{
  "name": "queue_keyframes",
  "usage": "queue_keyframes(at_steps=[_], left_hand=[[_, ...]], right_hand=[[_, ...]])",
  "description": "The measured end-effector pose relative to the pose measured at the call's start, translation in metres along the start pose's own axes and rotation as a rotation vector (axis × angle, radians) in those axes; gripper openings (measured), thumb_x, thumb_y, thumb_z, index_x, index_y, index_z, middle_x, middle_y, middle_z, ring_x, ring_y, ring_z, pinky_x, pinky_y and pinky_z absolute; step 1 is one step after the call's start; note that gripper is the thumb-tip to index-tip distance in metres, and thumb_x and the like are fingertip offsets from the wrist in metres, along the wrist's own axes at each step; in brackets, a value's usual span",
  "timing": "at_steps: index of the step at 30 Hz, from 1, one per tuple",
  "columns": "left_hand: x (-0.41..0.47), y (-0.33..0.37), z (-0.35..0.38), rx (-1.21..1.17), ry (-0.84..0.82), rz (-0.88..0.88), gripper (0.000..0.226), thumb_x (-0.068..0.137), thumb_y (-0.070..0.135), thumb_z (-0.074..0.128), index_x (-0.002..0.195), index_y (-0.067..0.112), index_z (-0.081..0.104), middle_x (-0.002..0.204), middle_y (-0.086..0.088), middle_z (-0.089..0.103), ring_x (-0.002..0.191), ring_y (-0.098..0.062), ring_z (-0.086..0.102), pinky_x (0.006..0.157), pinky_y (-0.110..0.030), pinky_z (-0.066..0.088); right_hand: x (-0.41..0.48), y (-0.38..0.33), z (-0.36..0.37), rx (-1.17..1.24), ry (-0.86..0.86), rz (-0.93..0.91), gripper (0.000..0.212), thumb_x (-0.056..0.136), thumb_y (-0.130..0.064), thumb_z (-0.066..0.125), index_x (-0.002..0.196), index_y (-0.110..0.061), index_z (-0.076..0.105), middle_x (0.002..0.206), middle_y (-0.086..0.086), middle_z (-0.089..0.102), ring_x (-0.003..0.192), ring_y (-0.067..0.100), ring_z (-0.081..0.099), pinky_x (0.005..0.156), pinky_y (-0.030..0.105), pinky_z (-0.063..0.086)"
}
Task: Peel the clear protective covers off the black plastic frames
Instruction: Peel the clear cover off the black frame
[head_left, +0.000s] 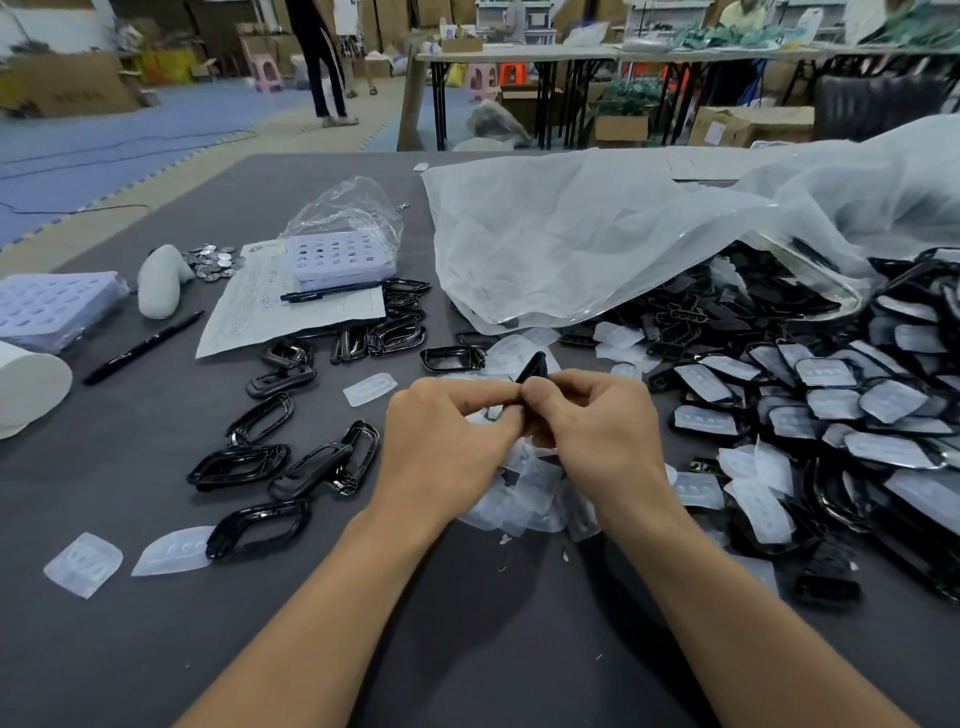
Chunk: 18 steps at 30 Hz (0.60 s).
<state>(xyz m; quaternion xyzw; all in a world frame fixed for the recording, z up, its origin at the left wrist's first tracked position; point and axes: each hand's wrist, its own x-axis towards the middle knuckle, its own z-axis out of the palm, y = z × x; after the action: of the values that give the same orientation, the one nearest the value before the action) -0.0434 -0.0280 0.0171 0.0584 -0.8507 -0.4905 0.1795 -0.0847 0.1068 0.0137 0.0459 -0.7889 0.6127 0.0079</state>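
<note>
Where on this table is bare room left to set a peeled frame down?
Bare tabletop lies near the front edge, left of the left forearm, below the two loose covers; also between the forearms. Crowded: peeled frames left of centre, the covered pile at right.

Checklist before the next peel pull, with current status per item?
1. Black frame gripped: ok, left hand and right hand both pinch it, its end sticking up above the fingertips.
2. Cover edge lifted: cannot tell, fingers hide it.
3. Discard spot: ok, peeled covers piled under the hands.
4. Finished-frame area: ok, bare frames lie on the table to the left.
5. Supply: ok, covered frames heaped to the right.
</note>
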Motion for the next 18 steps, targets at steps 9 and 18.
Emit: queue_keyframes(at_steps=[9,18], left_hand=[[0.006,-0.008,0.000,-0.179,0.029,-0.124,0.029,0.081,0.016,0.082,0.102,0.036,0.082,0.085,0.020,0.079,0.079,-0.001,0.076,0.079,-0.025,0.062],[0.019,-0.019,-0.006,-0.287,0.179,-0.258,0.023,0.066,0.011,0.082,0.073,0.033,0.082,0.068,0.002,0.077,0.056,-0.016,0.072,0.056,-0.031,0.058]], right_hand=[[0.003,0.000,-0.005,-0.200,-0.140,-0.057,0.024,0.094,-0.016,0.064,0.075,-0.018,0.078,0.062,0.002,0.072,0.061,0.026,0.068,0.063,0.044,0.060],[0.008,0.000,-0.017,-0.367,0.056,-0.155,0.012,0.096,-0.024,0.067,0.088,-0.025,0.076,0.071,-0.010,0.073,0.069,0.008,0.071,0.071,0.032,0.060]])
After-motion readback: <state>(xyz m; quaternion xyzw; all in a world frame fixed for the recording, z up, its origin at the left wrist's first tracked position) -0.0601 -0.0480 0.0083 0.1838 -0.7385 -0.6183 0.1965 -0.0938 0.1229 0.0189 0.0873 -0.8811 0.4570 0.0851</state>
